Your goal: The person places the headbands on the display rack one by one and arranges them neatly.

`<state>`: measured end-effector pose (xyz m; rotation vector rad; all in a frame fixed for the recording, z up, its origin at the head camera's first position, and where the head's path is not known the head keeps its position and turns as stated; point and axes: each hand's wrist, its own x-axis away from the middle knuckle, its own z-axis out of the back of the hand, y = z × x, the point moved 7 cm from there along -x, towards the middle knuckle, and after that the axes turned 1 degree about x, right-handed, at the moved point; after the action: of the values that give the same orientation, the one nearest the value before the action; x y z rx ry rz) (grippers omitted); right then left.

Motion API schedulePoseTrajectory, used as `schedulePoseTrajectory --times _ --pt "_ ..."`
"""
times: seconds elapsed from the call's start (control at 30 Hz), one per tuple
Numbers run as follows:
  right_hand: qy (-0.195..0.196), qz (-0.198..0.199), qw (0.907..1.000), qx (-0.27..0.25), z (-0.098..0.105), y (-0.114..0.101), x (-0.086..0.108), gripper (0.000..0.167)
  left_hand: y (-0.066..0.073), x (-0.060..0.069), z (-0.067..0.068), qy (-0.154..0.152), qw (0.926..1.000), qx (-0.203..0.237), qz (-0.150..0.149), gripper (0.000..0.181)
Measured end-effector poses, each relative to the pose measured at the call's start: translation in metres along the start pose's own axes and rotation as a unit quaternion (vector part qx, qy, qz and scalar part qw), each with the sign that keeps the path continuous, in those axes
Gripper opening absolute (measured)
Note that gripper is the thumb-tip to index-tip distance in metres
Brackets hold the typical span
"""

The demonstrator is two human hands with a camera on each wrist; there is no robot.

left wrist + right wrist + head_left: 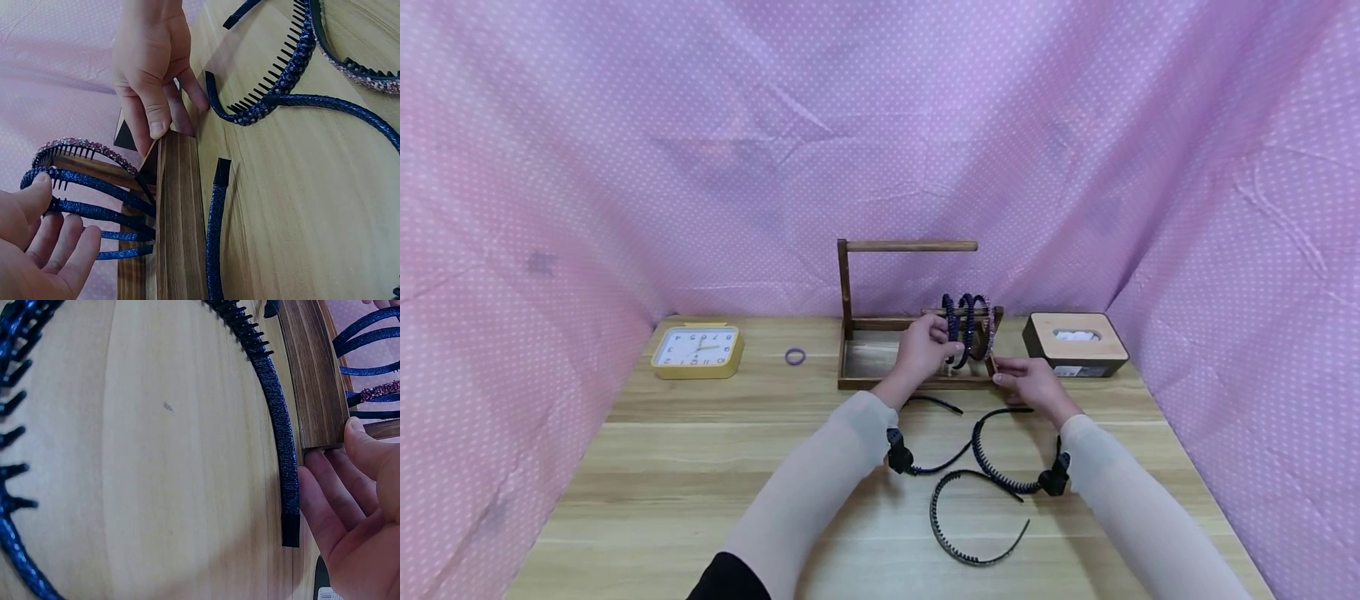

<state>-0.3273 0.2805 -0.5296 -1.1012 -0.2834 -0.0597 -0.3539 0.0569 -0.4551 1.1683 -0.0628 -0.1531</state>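
A wooden stand (917,384) with two bars stands at the back of the table. Dark blue headbands (967,325) and a pink-beaded headband (989,329) hang on its lower bar. My left hand (922,350) pinches the dark blue headband at the left of this group; in the left wrist view the thumb lies over a glittery blue band (94,183). My right hand (1037,387) holds the right front corner of the stand; in the right wrist view its thumb presses the edge of the wooden frame (319,381) and its fingers meet the end face.
Several loose headbands lie in front of the stand, among them a toothed dark one (979,450) and a nearer one (936,521). A yellow clock (739,354) and a purple hair tie (786,357) are at left. A tissue box (1037,337) stands right of the stand.
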Motion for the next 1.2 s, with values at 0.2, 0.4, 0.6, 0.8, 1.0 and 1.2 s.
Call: schedulePoseTrajectory --times 0.2,0.4,0.6,0.8,1.0,1.2 --pt "-0.006 0.0 1.0 -0.004 -0.001 0.001 0.0 0.054 -0.002 0.007 0.009 -0.01 0.9997 0.005 -0.023 0.038" --pt "-0.004 0.008 1.0 -0.002 -0.001 -0.001 0.001 0.053 -0.007 0.015 0.046 -0.009 0.9989 -0.011 -0.044 0.031" --pt "-0.001 0.009 1.0 -0.002 -0.002 -0.002 0.0 0.051 -0.031 0.024 0.1 0.009 0.9974 -0.056 -0.045 0.027" --pt "-0.001 0.01 0.9999 0.004 0.0 -0.002 0.0 0.052 -0.069 0.033 0.149 0.027 0.9965 -0.078 -0.007 0.028" --pt "-0.003 0.007 1.0 0.005 0.001 -0.002 0.0 0.053 -0.103 0.039 0.164 -0.01 0.9976 -0.039 0.056 0.036" --pt "0.0 0.005 1.0 0.007 -0.002 -0.001 0.001 0.052 -0.117 0.04 0.159 -0.028 0.9952 -0.071 0.061 0.037"
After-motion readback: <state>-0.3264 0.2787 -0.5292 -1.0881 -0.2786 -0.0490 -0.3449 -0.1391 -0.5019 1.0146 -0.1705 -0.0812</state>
